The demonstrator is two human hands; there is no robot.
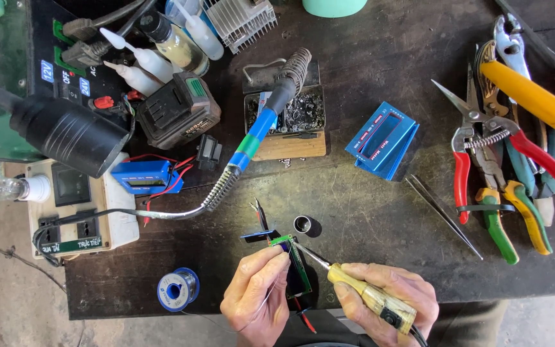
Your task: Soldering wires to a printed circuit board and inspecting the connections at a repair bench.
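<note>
Head view: your left hand (255,292) pinches the small green circuit board (295,266); at three o'clock, your right hand (387,302) grips the yellow-handled soldering iron (370,297), tip touching it.

A second soldering iron (261,125) with a blue and green taped handle is resting in its coiled holder over a tin of metal scraps (303,110) on the dark desk (380,212). A blue plastic meter housing (382,139) is lying to the right of the tin, and tweezers (443,215) are lying further right, near a pile of pliers and cutters (509,160) with red, green and yellow grips. A spool of solder wire (178,289) is sitting at the desk's near edge. A small metal ring (302,224) is standing near the middle. A cordless tool battery (178,110), white glue bottles (139,67), a small blue panel meter (141,177) and a white socket box (78,209) are crowding the left side.
</note>
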